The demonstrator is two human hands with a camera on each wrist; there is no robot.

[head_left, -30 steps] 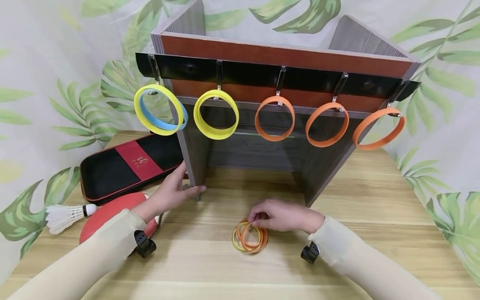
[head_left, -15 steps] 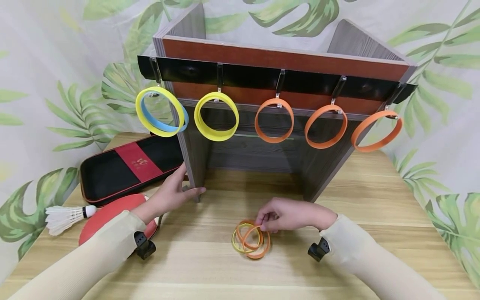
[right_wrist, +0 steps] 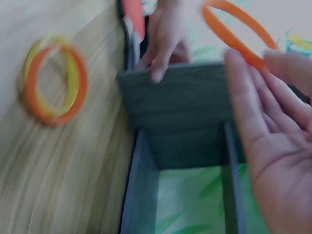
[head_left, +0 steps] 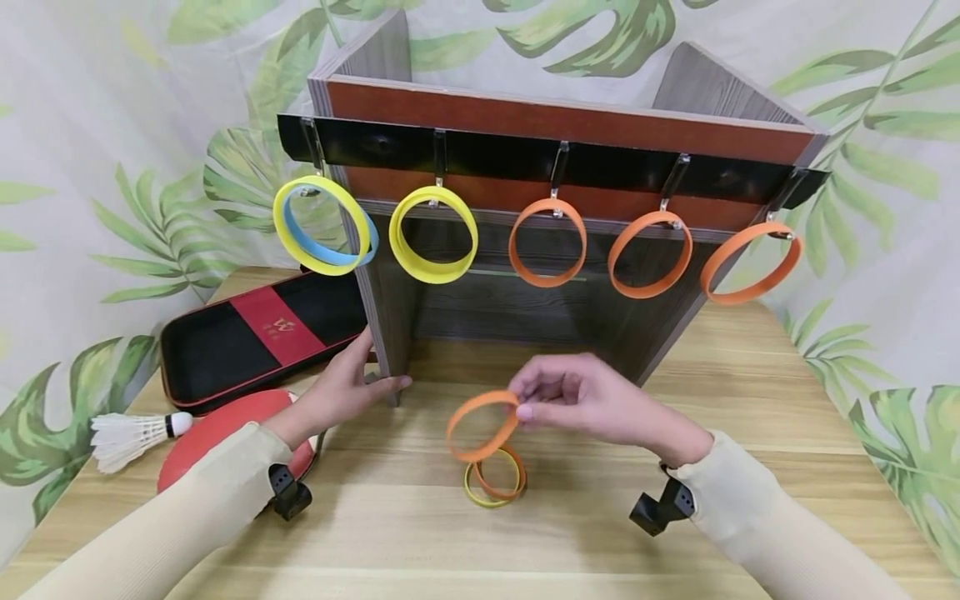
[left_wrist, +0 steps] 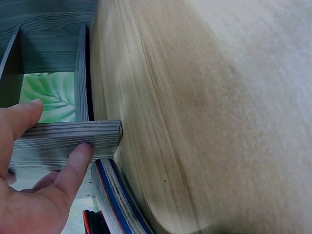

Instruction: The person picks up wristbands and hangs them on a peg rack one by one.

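My right hand (head_left: 592, 400) pinches an orange silicone wristband (head_left: 474, 455) by its edge, raised above the table. In the right wrist view this wristband (right_wrist: 233, 43) stands off the fingertips. Beneath it, an orange wristband (head_left: 517, 492) and a yellow wristband (head_left: 480, 500) overlap on the tabletop. My left hand (head_left: 341, 396) grips the grey wooden rack's left side panel (head_left: 382, 333) near its foot, thumb on the inner side. The left wrist view shows a thumb and fingers spread on that panel (left_wrist: 63, 141). Some left fingers are hidden behind it.
Along the rack's black strip (head_left: 495, 154), hooks carry yellow wristbands (head_left: 435, 273), a blue wristband (head_left: 326, 252) and orange wristbands (head_left: 550, 282). Left of the rack lie a black-and-red case (head_left: 255, 333), a red paddle (head_left: 217, 429) and a shuttlecock (head_left: 131, 437).
My right hand has taken an orange wristband from the small pile and lifted it up, clear of the table. My left hand stays on the panel.
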